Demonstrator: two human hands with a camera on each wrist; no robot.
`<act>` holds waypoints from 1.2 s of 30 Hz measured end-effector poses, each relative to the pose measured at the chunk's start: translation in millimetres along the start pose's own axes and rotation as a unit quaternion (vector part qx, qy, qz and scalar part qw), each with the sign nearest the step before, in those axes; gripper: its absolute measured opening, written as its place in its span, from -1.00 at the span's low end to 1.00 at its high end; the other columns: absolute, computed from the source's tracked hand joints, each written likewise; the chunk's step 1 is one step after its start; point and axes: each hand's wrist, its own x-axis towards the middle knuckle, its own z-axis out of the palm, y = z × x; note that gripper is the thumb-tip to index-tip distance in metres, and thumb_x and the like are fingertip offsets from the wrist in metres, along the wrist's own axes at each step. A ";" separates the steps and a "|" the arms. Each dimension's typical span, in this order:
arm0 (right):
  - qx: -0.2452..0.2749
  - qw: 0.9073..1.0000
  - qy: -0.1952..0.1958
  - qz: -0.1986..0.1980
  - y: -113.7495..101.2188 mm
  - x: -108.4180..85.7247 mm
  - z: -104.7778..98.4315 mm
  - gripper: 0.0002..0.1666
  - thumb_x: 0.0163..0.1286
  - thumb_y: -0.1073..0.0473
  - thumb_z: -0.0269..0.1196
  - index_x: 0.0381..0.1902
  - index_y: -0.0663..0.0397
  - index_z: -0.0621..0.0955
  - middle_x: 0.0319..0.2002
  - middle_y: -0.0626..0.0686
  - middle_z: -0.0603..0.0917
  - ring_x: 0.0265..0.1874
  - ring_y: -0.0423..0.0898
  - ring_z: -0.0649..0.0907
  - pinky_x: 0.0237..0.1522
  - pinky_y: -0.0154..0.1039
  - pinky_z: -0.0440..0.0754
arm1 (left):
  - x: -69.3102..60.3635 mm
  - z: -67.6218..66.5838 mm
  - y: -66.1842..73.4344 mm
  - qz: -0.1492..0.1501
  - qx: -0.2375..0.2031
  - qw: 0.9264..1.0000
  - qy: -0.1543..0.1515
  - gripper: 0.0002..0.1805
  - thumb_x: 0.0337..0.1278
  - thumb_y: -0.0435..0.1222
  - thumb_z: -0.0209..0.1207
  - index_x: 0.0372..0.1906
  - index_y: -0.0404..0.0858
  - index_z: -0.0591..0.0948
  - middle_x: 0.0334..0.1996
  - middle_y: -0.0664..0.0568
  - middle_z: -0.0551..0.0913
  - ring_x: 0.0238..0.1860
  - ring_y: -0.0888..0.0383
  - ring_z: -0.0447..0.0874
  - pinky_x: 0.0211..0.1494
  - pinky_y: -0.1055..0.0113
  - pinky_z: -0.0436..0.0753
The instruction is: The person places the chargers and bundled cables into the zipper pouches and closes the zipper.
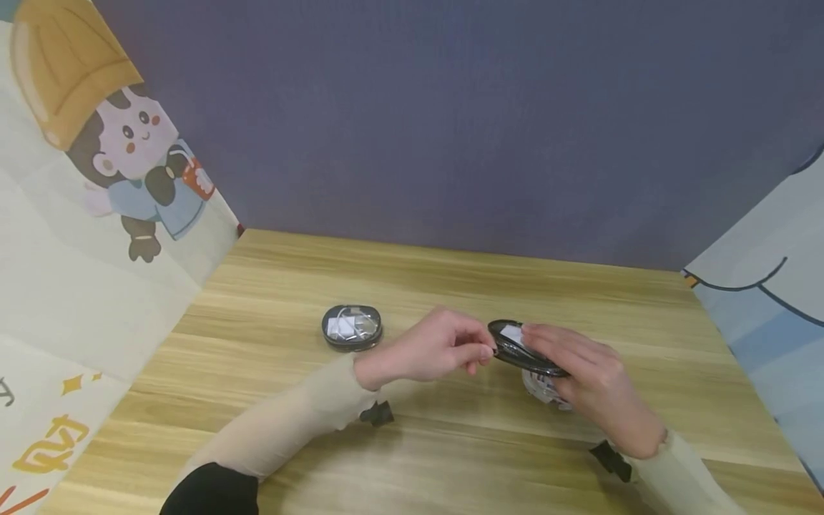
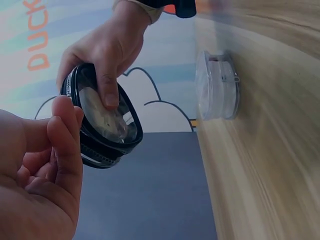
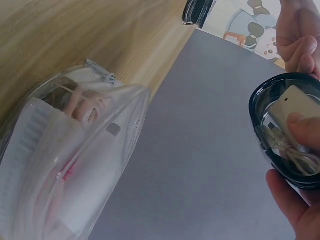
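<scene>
My right hand [image 1: 595,375] grips an oval zip pouch [image 1: 515,347] with black trim and clear sides, holding it tilted above the table. Through its clear side in the right wrist view show a white block [image 3: 290,107] and a coiled pale cable [image 3: 300,159]. The thumb lies across that clear side. At the pouch's left edge, my left hand [image 1: 444,347] has thumb and forefinger pinched together on a small dark bit, apparently the zipper pull, mostly hidden by the fingertips. Below the held pouch, a clear pouch [image 2: 217,90] with white contents stands on the table.
Another black-trimmed oval pouch [image 1: 350,327] with a white cable inside lies left on the wood-grain table [image 1: 309,268]. A grey-blue panel [image 1: 450,129] rises behind the table's far edge. Cartoon-printed sheets [image 1: 64,236] border both sides.
</scene>
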 end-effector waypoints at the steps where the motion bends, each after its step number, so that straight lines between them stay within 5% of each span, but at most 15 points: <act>1: 0.000 1.000 -0.001 0.003 0.7 -1.0 0.3 -0.60 0.43 0.22 0.00 -0.05 0.25 0.73 -0.06 0.18 0.75 -0.20 0.16 0.75 0.20 -0.38 0.50 | 0.4 0.5 -0.2 -0.003 -0.003 1.000 0.000 -0.91 0.34 -0.41 0.19 -0.29 -0.24 0.67 -0.52 0.20 0.63 -0.54 0.29 0.63 -0.62 0.46 0.42; 9: 0.013 1.000 0.021 0.020 2.5 -3.2 3.8 -0.57 0.55 0.05 0.06 -0.08 0.27 0.73 -0.09 0.20 0.75 -0.17 0.12 0.74 0.18 -0.39 0.51 | 1.7 -0.1 -3.2 -0.037 -0.095 0.995 -0.009 -0.92 0.35 -0.44 0.16 -0.23 -0.33 0.66 -0.42 0.07 0.69 -0.47 0.13 0.67 -0.35 0.33 0.70; 14: 0.088 0.992 0.039 0.084 -0.9 -1.4 4.6 -0.51 0.47 -0.10 0.20 -0.11 0.27 0.73 -0.13 0.19 0.75 0.00 -0.15 0.69 0.14 -0.41 0.55 | 0.3 -2.8 -6.3 -0.042 -0.148 0.988 -0.013 -0.91 0.36 -0.45 0.14 -0.19 -0.38 0.64 -0.38 -0.01 0.69 -0.46 0.13 0.67 -0.30 0.25 0.71; 18: 0.222 0.963 0.078 0.132 -5.4 3.4 3.5 -0.55 0.33 0.03 0.38 -0.13 0.40 0.70 -0.13 0.21 0.74 0.00 -0.17 0.67 0.09 -0.40 0.59 | -0.6 -4.9 -9.1 -0.035 -0.180 0.983 -0.010 -0.90 0.36 -0.46 0.12 -0.16 -0.41 0.62 -0.35 -0.11 0.69 -0.44 0.14 0.67 -0.28 0.23 0.71; 22: 0.363 0.915 0.141 0.110 -9.3 9.2 4.5 -0.61 0.15 0.38 0.48 -0.18 0.61 0.63 -0.12 0.33 0.72 -0.01 0.03 0.68 0.10 -0.29 0.61 | -0.8 -6.4 -11.7 -0.030 -0.197 0.980 -0.010 -0.89 0.36 -0.47 0.11 -0.15 -0.44 0.62 -0.34 -0.17 0.68 -0.44 0.15 0.66 -0.29 0.29 0.69; 24: 0.395 0.899 0.163 0.091 -9.9 10.7 6.3 -0.61 0.06 0.48 0.49 -0.21 0.68 0.59 -0.12 0.39 0.70 -0.01 0.10 0.68 0.12 -0.24 0.61 | -0.8 -6.7 -11.8 -0.028 -0.202 0.979 -0.011 -0.88 0.37 -0.47 0.11 -0.15 -0.45 0.62 -0.33 -0.20 0.67 -0.44 0.16 0.66 -0.29 0.31 0.69; 32: 0.402 0.895 0.186 0.040 -11.4 14.6 10.0 -0.75 0.08 0.56 0.40 -0.30 0.69 0.59 -0.12 0.45 0.68 -0.05 0.15 0.72 0.10 -0.18 0.64 | -1.2 -5.9 -11.2 -0.040 -0.207 0.977 -0.012 -0.87 0.38 -0.46 0.11 -0.14 -0.47 0.61 -0.33 -0.19 0.66 -0.43 0.17 0.66 -0.26 0.26 0.71; 36: 0.348 0.922 0.166 0.014 -11.3 18.2 6.6 -0.86 0.15 0.51 0.36 -0.35 0.60 0.66 -0.16 0.41 0.71 -0.03 0.11 0.72 0.11 -0.22 0.63 | -2.3 -6.8 -12.2 -0.051 -0.189 0.981 -0.003 -0.87 0.38 -0.43 0.12 -0.15 -0.44 0.62 -0.32 -0.22 0.67 -0.42 0.13 0.67 -0.19 0.13 0.73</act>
